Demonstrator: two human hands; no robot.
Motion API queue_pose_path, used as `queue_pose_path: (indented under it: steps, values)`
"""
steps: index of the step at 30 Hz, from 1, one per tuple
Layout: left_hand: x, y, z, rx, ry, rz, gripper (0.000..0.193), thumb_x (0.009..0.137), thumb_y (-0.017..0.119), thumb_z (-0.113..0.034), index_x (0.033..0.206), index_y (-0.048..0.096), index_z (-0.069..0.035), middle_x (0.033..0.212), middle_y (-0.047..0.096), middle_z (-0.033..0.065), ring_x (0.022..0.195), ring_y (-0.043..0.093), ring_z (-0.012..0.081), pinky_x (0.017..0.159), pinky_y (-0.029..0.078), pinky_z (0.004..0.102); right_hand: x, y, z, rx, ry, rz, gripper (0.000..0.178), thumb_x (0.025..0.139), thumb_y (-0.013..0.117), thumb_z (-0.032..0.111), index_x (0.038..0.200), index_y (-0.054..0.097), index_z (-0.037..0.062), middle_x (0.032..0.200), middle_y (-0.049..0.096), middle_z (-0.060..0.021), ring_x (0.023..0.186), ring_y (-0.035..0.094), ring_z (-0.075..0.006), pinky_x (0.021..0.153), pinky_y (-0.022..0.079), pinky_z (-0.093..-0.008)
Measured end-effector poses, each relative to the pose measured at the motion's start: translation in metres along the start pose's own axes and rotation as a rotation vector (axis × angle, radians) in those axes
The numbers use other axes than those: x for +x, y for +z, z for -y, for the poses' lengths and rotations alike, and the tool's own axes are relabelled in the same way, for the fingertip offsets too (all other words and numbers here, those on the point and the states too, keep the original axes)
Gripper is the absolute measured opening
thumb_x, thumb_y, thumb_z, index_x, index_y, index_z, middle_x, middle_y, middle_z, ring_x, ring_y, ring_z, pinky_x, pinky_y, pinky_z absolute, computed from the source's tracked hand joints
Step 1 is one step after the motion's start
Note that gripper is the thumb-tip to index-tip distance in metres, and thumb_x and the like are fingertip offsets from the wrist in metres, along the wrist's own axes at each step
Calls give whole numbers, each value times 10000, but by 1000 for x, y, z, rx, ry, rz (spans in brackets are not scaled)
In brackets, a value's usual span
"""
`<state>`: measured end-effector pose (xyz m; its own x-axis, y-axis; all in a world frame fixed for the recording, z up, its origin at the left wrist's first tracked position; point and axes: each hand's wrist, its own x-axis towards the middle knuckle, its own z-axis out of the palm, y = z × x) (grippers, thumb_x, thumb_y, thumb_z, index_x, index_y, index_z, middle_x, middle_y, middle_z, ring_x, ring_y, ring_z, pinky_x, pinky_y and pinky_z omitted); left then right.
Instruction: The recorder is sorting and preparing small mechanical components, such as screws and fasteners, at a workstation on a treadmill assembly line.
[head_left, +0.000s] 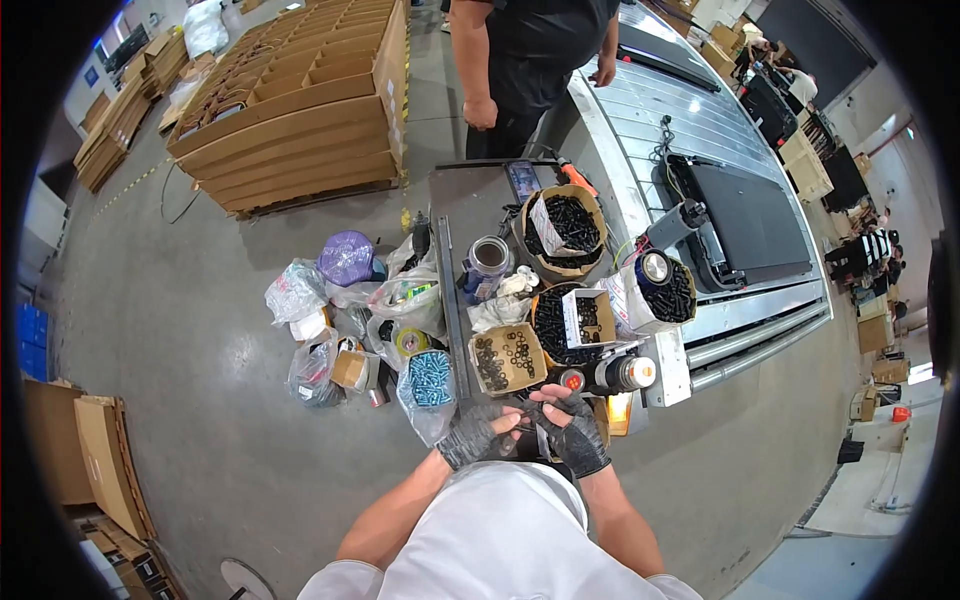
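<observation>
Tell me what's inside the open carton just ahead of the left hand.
The carton holds small dark rings, clustered left and right, with some of its bottom showing. Anything beneath the rings is covered and can't be seen.

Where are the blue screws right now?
Left of centre in the head view, the blue screws sit in a plastic bag, left of the cardboard box of rings and beyond the left hand.

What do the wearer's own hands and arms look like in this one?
The left hand and right hand wear dark grey, mottled gloves that leave the fingertips bare. The forearms are bare below short white sleeves, which match the white shirt.
</observation>
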<state>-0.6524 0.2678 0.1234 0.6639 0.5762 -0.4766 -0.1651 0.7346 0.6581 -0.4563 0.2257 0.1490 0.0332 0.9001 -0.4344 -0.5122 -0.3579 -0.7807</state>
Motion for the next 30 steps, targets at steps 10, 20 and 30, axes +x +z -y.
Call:
queue_pose_path:
  steps: [10, 20, 30]
  values:
    - [23, -6, 10, -187, -16, -152, 272, 942, 625, -204, 1066, 635, 39, 812, 658, 62, 675, 612, 125, 576, 513, 258, 15, 18, 1, 146, 44, 37, 319, 913, 559, -1, 1229, 520, 6, 1194, 599, -180, 1041, 623, -289, 916, 521, -403]
    - [32, -18, 7, -34, -8, -102, 359, 954, 602, -321, 1116, 623, -2, 810, 626, 32, 662, 577, 103, 610, 484, 241, 32, 28, 5, -137, -55, 28, 320, 929, 563, 59, 1238, 515, -6, 1168, 617, -164, 1019, 623, -246, 891, 528, -368]
    - [36, -40, 18, -34, 103, -42, 404, 963, 600, -326, 1211, 606, -7, 877, 645, 28, 731, 584, 110, 653, 488, 249, 57, 18, -13, -82, 4, -15, 299, 938, 536, 62, 1226, 520, -17, 1191, 610, -180, 1054, 616, -233, 950, 492, -359]
